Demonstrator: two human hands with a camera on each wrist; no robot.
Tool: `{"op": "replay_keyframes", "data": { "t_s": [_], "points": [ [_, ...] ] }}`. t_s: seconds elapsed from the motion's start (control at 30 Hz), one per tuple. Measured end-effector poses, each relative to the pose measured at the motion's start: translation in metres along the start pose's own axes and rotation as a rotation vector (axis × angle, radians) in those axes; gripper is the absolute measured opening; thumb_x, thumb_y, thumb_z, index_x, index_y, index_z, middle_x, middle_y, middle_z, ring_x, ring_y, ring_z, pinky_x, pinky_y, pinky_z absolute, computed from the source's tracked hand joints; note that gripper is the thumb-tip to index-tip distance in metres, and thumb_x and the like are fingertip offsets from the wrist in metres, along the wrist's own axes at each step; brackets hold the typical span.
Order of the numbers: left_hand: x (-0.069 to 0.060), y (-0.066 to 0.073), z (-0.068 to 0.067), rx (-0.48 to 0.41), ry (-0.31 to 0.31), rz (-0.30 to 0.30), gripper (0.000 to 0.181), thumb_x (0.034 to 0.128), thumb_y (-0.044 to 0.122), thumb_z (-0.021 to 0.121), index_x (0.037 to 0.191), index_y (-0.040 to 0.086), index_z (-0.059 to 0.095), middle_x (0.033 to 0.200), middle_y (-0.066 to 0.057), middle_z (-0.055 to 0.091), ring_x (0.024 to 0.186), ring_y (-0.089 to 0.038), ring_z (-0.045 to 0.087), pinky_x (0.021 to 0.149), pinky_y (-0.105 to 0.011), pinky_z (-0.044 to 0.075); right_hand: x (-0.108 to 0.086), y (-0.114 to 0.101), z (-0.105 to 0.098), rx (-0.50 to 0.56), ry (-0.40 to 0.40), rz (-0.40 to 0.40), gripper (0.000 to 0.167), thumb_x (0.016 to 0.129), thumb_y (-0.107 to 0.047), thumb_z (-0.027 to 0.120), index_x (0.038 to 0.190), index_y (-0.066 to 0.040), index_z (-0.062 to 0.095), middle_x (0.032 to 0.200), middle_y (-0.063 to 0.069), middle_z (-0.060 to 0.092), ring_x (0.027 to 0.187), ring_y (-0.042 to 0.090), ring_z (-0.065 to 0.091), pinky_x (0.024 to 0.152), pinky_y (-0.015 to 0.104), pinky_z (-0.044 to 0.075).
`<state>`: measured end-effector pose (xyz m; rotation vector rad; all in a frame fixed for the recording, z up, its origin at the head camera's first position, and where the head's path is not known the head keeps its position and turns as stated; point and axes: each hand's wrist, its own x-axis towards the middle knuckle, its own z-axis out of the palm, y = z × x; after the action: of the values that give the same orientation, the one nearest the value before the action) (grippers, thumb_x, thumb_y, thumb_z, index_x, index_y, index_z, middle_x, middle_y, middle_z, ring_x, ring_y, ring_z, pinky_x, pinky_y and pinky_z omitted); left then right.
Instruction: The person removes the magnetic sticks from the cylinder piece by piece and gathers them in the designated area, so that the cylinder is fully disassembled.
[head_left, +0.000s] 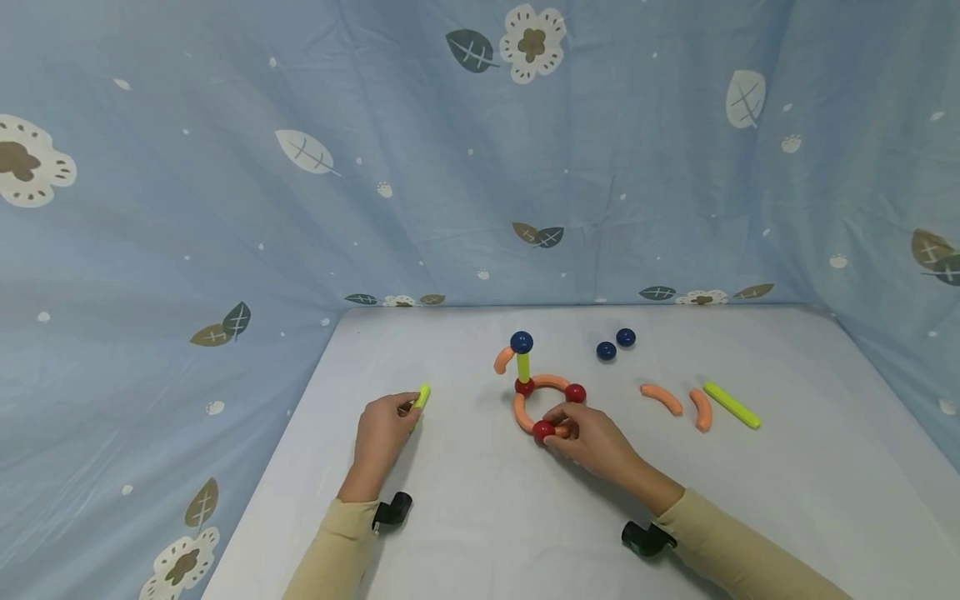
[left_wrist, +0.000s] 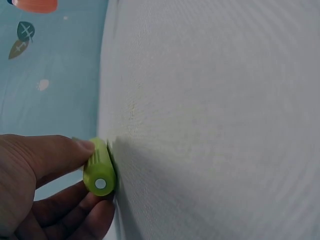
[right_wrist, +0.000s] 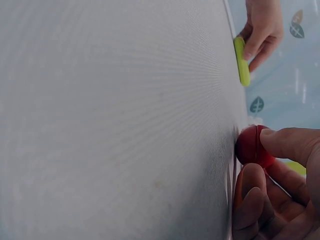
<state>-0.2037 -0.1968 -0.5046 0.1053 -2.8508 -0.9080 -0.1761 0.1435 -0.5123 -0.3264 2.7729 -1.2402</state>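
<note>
My left hand (head_left: 384, 433) pinches a yellow-green magnetic rod (left_wrist: 99, 167) between thumb and fingers, low over the white table at the left. One rod end with a pale round disc faces the left wrist camera. With thumb and fingers, my right hand (head_left: 597, 442) grips a red ball (right_wrist: 248, 146) at the near side of a ring of orange curved rods (head_left: 521, 412). Two more red balls, one at right (head_left: 575, 393) and one at far left (head_left: 524, 386), join the ring. From the latter rises a yellow-green rod (head_left: 523, 367) topped by a blue ball (head_left: 521, 342). Another orange curved rod (head_left: 504, 361) slants down from that ball. My right fingers partly hide the ring.
Two loose blue balls (head_left: 606, 351) lie behind the ring to the right. Farther right on the table (head_left: 480, 517) are two orange curved rods (head_left: 662, 399) and a straight yellow-green rod (head_left: 732, 405). A patterned blue cloth (head_left: 420, 167) hangs behind the table.
</note>
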Motion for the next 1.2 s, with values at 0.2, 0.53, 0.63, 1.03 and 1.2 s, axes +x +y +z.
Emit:
{"op": "replay_keyframes", "data": {
  "t_s": [0.2,0.53,0.63,1.03,1.2],
  "points": [
    [0.001,0.001,0.0,0.008,-0.005,-0.007,0.03,0.0893,0.012,0.078,0.118,0.007,0.077,0.097,-0.008,0.075,0.084,-0.02,0.07,0.06,-0.029,0.055,0.001,0.0,0.0,-0.004,-0.004,0.008,0.03,0.084,-0.016,0.085,0.111,-0.017,0.072,0.088,-0.008,0.064,0.078,0.013,0.056,0.061,0.022,0.053],
    [0.0,-0.002,0.002,0.005,0.016,0.019,0.031,0.0893,0.014,0.079,0.119,0.005,0.076,0.096,-0.01,0.075,0.082,-0.021,0.069,0.06,-0.03,0.054,0.001,0.0,-0.001,-0.004,-0.008,0.011,0.03,0.085,-0.017,0.084,0.112,-0.017,0.072,0.088,-0.007,0.063,0.077,0.013,0.055,0.06,0.022,0.052],
    [0.0,-0.002,0.002,0.004,0.024,0.022,0.032,0.0892,0.015,0.079,0.119,0.004,0.075,0.096,-0.011,0.075,0.083,-0.022,0.069,0.061,-0.031,0.055,0.001,0.001,-0.001,-0.013,-0.005,0.005,0.03,0.085,-0.017,0.085,0.112,-0.017,0.072,0.089,-0.008,0.063,0.078,0.013,0.054,0.062,0.022,0.051],
    [-0.004,-0.001,0.002,0.038,0.053,0.069,0.038,0.0902,0.018,0.078,0.123,0.001,0.072,0.111,-0.017,0.072,0.098,-0.031,0.069,0.08,-0.046,0.057,-0.004,0.003,-0.006,-0.06,0.029,-0.028,0.037,0.084,-0.018,0.085,0.119,-0.019,0.071,0.088,-0.009,0.064,0.077,0.011,0.054,0.062,0.022,0.05],
    [-0.004,0.001,0.001,0.077,0.076,0.117,0.037,0.091,0.02,0.077,0.124,0.004,0.072,0.118,-0.016,0.071,0.105,-0.032,0.068,0.087,-0.047,0.055,-0.005,0.002,-0.013,-0.048,0.043,-0.03,0.036,0.086,-0.019,0.083,0.12,-0.018,0.07,0.085,-0.008,0.063,0.074,0.012,0.054,0.058,0.023,0.05]
  ]
}}
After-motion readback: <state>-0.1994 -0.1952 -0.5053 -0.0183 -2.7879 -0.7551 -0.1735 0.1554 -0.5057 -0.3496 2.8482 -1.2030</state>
